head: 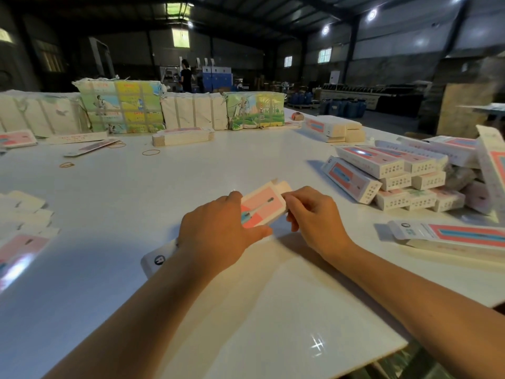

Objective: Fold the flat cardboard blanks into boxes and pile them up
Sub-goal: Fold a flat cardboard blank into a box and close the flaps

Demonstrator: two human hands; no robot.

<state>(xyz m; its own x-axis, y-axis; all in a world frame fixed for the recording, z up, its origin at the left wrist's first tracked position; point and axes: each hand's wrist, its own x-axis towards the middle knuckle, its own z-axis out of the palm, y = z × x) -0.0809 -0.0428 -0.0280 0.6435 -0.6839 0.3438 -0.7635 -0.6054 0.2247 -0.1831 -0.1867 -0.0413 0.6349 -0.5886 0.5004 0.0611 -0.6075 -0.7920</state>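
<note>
Head-worn wide-angle view looks forward-down, seemingly close over the table [164, 283].

Tan rubber bands [151, 152] are lying loose on the glossy white table [191, 170]. Big wrapped bundles with cartoon prints [120, 108] are lining its far edge. A person in dark clothes [186, 76] is standing beside blue cabinets [217, 73].

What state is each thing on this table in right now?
Box in hands: partly folded, far end flap open.
Left hand: holds the box.
Right hand: fingers pinch its far end.
Box pile: folded, stacked.
Flat blanks: unfolded, stacked.
Rubber band: lying loose.
</note>
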